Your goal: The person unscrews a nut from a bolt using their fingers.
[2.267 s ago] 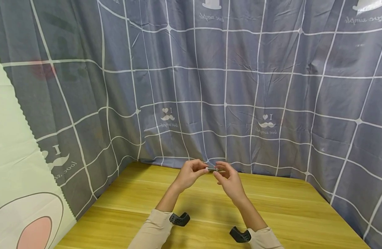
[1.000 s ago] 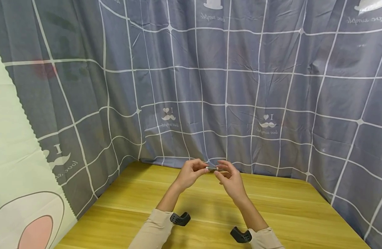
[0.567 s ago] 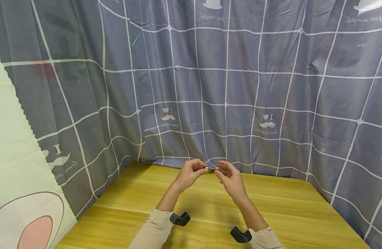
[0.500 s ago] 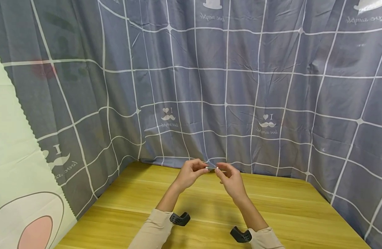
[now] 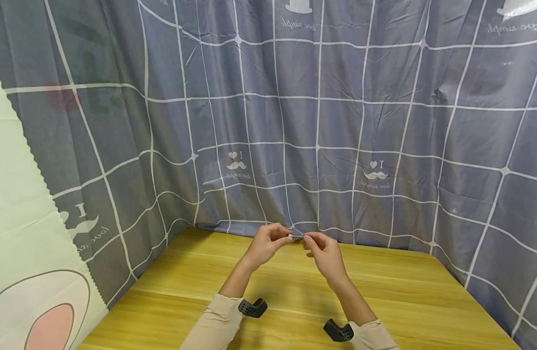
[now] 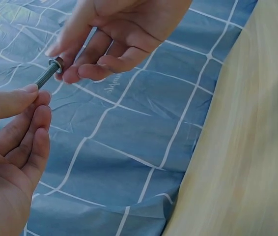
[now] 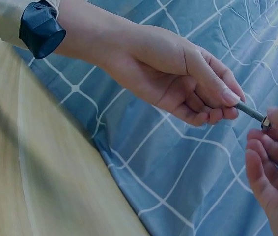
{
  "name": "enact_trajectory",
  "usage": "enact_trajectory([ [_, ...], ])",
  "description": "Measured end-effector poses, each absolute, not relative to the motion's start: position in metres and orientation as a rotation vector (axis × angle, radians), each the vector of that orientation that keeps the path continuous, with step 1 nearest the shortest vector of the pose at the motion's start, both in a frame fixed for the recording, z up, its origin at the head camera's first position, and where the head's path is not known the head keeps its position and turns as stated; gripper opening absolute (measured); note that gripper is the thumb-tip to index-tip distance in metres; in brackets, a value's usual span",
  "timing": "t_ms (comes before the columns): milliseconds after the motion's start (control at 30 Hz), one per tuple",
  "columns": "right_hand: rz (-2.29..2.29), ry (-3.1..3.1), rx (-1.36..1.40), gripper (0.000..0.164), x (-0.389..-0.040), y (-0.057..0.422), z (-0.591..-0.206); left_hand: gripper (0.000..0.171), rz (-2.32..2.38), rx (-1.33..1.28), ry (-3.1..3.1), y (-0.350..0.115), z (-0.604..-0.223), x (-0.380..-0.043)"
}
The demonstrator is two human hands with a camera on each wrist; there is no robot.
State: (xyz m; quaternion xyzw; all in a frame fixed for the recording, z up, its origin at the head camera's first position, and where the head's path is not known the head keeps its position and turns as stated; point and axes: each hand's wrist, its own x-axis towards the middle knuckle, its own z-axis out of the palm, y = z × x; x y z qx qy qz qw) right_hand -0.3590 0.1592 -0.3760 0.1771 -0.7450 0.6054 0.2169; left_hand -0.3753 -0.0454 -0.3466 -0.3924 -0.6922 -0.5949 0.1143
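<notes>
A threaded metal bolt (image 6: 45,76) is held level between both hands above the far part of the table. The left hand (image 5: 263,248) pinches one end between thumb and fingertips, which cover that end. At its other end sits a shiny nut (image 7: 265,123) with a ring-like rim. The right hand (image 5: 327,255) has its thumb and index finger together at the nut. In the left wrist view, the other fingers of the right hand (image 6: 124,37) are loosely bent below. In the head view, the right fingertips hide the nut.
A wooden table (image 5: 259,316) lies under the hands. Grey-blue curtain (image 5: 338,121) with white grid lines stands behind and beside it, close beyond the hands. A pale green cloth (image 5: 23,209) hangs at the left. Black devices (image 5: 253,308) sit at both wrists.
The right hand's thumb and index finger were apart, with the bolt's right end showing; now they have come together over that end. The left hand stays in place.
</notes>
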Motion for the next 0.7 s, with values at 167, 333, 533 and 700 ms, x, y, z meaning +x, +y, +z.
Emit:
enact_trajectory([
  [167, 1.681, -2.055, 0.5, 0.022, -0.3584, 0.1588, -0.3758, 0.015, -1.757, -1.148, -2.024, -0.0459, -0.3464, -0.3749],
  [333, 1.687, -2.065, 0.471, 0.025, -0.3572, 0.1577, -0.3736, 0.014, -1.731, -1.155, -2.026, -0.0456, -0.3454, -0.3742],
  [533, 1.68, -2.056, 0.477, 0.018, -0.3574, 0.1581, -0.3737, 0.014, -1.723, -1.16, -2.022, -0.0457, -0.3454, -0.3744],
  [700, 1.72, -2.065, 0.513, 0.032, -0.3574, 0.1589, -0.3746, 0.013, -1.749, -1.152, -2.02, -0.0455, -0.3468, -0.3754],
])
